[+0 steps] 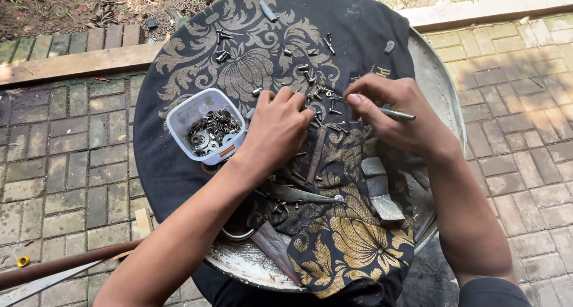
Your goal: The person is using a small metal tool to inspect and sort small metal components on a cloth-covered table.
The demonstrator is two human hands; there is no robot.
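2 hands: right hand (399, 113) pinches metal rod (396, 113) horiz., tip right; left hand (279, 130) curled.

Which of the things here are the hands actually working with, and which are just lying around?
In use:
left hand on the loose screws
right hand holding a thin metal rod
white tub of washers
black cloth

Lying about:
metal scraps
wooden pole
yellow ring

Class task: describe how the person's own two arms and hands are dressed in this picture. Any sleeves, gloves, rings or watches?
Both forearms are bare; the left hand and right hand wear no gloves, visible rings or watch. No sleeve is in view.
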